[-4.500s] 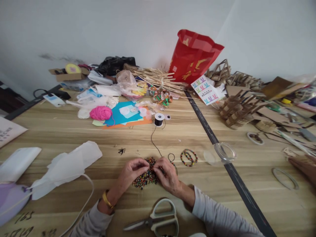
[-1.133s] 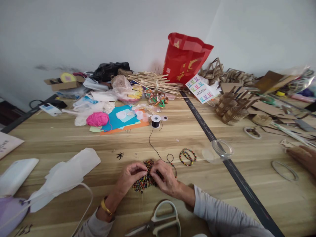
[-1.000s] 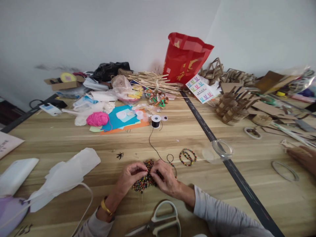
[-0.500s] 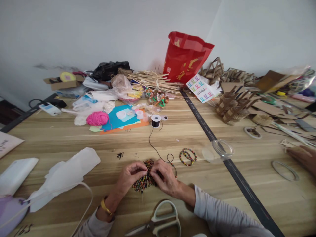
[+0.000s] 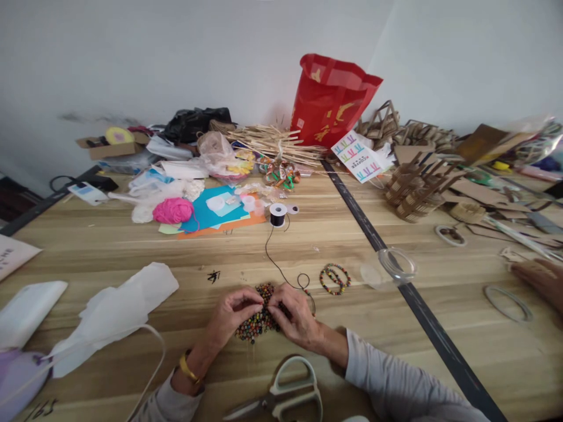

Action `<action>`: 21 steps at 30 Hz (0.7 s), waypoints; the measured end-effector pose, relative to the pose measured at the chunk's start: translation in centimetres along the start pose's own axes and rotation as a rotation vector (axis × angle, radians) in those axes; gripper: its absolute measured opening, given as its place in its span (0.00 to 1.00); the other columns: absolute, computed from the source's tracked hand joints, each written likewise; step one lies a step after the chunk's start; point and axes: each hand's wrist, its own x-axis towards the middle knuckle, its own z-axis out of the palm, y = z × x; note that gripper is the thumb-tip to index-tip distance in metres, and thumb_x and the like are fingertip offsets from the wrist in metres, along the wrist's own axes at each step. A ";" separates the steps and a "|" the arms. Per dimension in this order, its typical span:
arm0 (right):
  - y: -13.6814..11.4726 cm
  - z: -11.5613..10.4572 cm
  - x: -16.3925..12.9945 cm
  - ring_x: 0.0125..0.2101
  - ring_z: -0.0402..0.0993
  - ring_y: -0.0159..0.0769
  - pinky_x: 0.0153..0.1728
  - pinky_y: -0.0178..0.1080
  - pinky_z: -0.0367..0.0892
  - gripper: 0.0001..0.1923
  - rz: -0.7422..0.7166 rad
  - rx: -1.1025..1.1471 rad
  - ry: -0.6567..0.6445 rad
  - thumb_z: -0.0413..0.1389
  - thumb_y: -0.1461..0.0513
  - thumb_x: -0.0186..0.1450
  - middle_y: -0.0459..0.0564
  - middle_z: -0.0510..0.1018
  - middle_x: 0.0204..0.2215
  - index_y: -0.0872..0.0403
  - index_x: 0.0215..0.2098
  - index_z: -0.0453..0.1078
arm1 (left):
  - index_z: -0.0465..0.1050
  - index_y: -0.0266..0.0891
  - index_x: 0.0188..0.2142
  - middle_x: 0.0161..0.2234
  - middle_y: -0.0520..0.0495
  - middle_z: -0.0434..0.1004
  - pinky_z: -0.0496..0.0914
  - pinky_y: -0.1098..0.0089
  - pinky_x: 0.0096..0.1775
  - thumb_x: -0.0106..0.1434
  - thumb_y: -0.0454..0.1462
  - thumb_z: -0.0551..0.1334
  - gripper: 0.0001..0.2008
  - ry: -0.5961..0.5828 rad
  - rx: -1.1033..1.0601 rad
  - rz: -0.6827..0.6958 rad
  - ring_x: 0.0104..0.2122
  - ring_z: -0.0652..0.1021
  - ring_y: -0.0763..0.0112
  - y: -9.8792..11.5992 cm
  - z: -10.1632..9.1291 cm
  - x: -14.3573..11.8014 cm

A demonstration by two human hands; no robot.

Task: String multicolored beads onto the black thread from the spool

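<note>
A pile of small multicoloured beads [image 5: 251, 329] lies on the table under my fingers. Over its left side my left hand [image 5: 232, 309] is closed, thumb and forefinger pinched; whatever sits between the tips is too small to make out. My right hand [image 5: 295, 313] faces it, fingertips pinched almost against the left ones. A thin black cord [image 5: 273, 258] runs from a white-flanged spool [image 5: 277, 215], loops, and passes with a few beads on it to my right hand, which appears to grip its hidden end. Beaded bracelets [image 5: 335, 279] rest to the right.
Scissors [image 5: 292, 390] lie close in front of me. Small black pieces [image 5: 213, 276] are left of the beads, and a coil of clear cord [image 5: 397, 265] is on the right. Pink yarn [image 5: 173, 210], a red bag [image 5: 332, 105] and woven baskets [image 5: 413, 190] stand farther back. Another person's hand [image 5: 539, 281] is at far right.
</note>
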 end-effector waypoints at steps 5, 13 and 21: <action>0.0 0.0 -0.1 0.31 0.65 0.35 0.33 0.36 0.63 0.05 0.000 -0.005 0.001 0.48 0.65 0.66 0.49 0.70 0.27 0.54 0.32 0.64 | 0.78 0.36 0.26 0.28 0.48 0.76 0.69 0.73 0.36 0.48 0.34 0.68 0.04 0.008 -0.003 0.012 0.31 0.75 0.69 0.1 0.0 0.0; -0.1 0.0 0.1 0.31 0.66 0.35 0.33 0.36 0.63 0.06 -0.002 -0.011 0.011 0.48 0.64 0.66 0.50 0.71 0.27 0.54 0.32 0.64 | 0.78 0.35 0.26 0.28 0.48 0.76 0.69 0.72 0.36 0.48 0.34 0.68 0.04 -0.005 0.004 0.009 0.31 0.75 0.69 0.1 0.1 0.0; -0.2 -0.1 0.1 0.31 0.66 0.35 0.33 0.36 0.64 0.07 -0.003 -0.009 0.013 0.48 0.63 0.67 0.50 0.71 0.27 0.54 0.32 0.64 | 0.77 0.35 0.27 0.29 0.46 0.77 0.70 0.71 0.37 0.49 0.36 0.68 0.05 -0.004 0.038 0.003 0.32 0.75 0.67 0.1 0.1 -0.1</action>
